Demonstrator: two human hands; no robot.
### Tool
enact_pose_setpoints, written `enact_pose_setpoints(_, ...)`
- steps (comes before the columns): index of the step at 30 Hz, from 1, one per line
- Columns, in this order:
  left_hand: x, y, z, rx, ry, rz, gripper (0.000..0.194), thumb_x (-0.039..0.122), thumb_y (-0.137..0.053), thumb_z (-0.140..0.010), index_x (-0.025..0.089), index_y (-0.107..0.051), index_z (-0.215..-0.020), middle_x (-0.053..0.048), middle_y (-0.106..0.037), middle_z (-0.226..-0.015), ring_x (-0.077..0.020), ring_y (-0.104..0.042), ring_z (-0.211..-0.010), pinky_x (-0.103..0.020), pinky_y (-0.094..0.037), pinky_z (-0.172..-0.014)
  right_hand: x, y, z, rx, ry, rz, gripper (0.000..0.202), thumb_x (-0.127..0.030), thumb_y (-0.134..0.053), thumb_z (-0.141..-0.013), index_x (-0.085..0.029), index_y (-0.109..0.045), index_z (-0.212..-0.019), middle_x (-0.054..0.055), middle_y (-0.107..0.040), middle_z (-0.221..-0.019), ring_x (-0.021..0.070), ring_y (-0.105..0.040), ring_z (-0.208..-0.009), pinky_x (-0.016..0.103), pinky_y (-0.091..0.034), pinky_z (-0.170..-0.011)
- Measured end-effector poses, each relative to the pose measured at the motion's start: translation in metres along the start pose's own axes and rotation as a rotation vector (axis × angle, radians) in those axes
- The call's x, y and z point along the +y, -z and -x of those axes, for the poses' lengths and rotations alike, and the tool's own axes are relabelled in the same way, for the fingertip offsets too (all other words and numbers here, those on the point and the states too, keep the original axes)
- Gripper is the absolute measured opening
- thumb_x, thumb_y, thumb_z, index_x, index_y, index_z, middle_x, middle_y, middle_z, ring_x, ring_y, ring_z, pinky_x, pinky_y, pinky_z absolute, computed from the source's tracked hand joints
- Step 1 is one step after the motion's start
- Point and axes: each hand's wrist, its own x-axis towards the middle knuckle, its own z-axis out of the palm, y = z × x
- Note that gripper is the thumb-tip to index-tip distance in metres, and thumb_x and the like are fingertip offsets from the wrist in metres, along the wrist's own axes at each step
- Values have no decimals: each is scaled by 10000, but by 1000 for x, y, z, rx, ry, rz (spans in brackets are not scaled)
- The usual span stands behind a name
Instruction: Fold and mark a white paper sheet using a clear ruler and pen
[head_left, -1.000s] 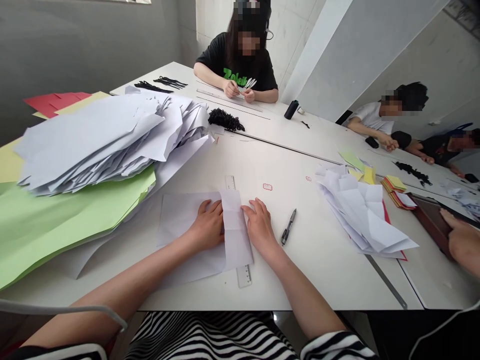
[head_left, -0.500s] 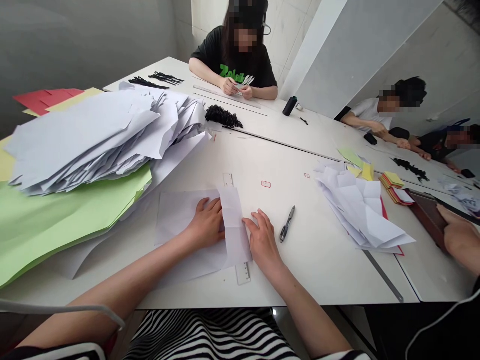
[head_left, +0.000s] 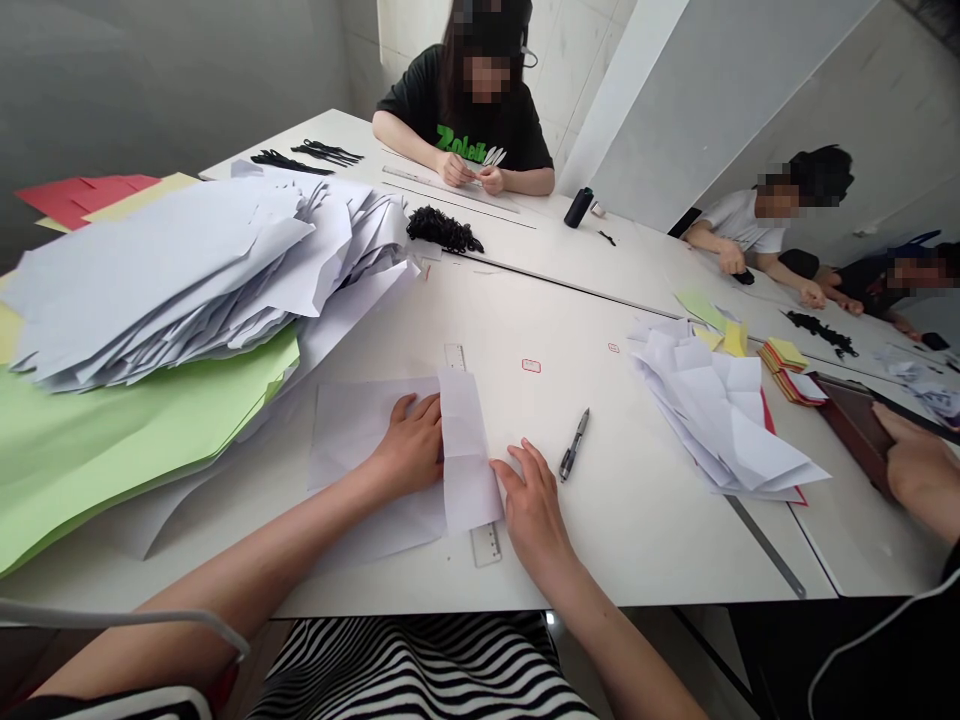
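In front of me a sheet of white paper (head_left: 360, 440) lies on the table, its right side folded up into a raised flap. A clear ruler (head_left: 486, 546) runs under the folded strip, its two ends showing above and below. My left hand (head_left: 414, 440) rests on the sheet with fingers apart, the tips partly hidden behind the flap. At the flap's right edge is my right hand (head_left: 529, 500), fingers spread, thumb or forefinger touching the paper's edge. Just right of that hand lies a pen (head_left: 575, 445).
A tall stack of white paper (head_left: 150, 270) over green sheets (head_left: 165, 430) fills the left. Creased white papers (head_left: 705, 410), sticky notes (head_left: 787, 365) and a metal ruler (head_left: 765, 545) lie right. Black cords (head_left: 442, 230) lie ahead; a person (head_left: 480, 120) sits opposite.
My right hand has slid slightly down and right along the flap's edge. The left hand stays on the sheet. The view has shifted slightly.
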Motion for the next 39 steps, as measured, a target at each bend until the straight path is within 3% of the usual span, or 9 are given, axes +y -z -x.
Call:
enact_pose_setpoints(19,-1,-3,-2,-9,18,6,452,262,-551,-662,256,-556,-1114,-88,-519,-1180,-292,-374,-1205,-502,-121,-1051,-1,9,37,40,38,43,351,-43,-350,-869,-217,-596,-1051,96,-509,-1203,227,-308,-1277,415,-386,-955)
enact_pose_setpoints(30,-1,-3,-2,2,2,-1,480,262,-560,-643,273,-555,-1122,-89,-527,-1160,-299,-372,-1208,-507,-129,-1043,-1,29,74,-89,96,57,378,-40,-342,-866,-214,-535,-1142,102,-478,-1259,244,-291,-1291,437,-419,-948)
enact_pose_setpoints(35,0,-1,-2,-3,8,-3,504,300,-555,-664,275,-521,-1166,-92,-512,-1201,-286,-356,-1226,-507,-123,-1043,-7,35,62,-93,74,-81,378,-148,-412,-862,-193,-445,-1236,105,-420,-1324,231,-322,-1274,425,-423,-965)
enact_pose_setpoints(39,1,0,0,18,2,-2,545,417,-531,-742,244,-447,-1252,-110,-415,-1332,-278,-324,-1254,-502,-139,-1036,-24,23,35,20,81,-191,621,-272,-499,-833,-168,-219,-1377,135,-317,-1399,257,-285,-1296,461,-377,-995)
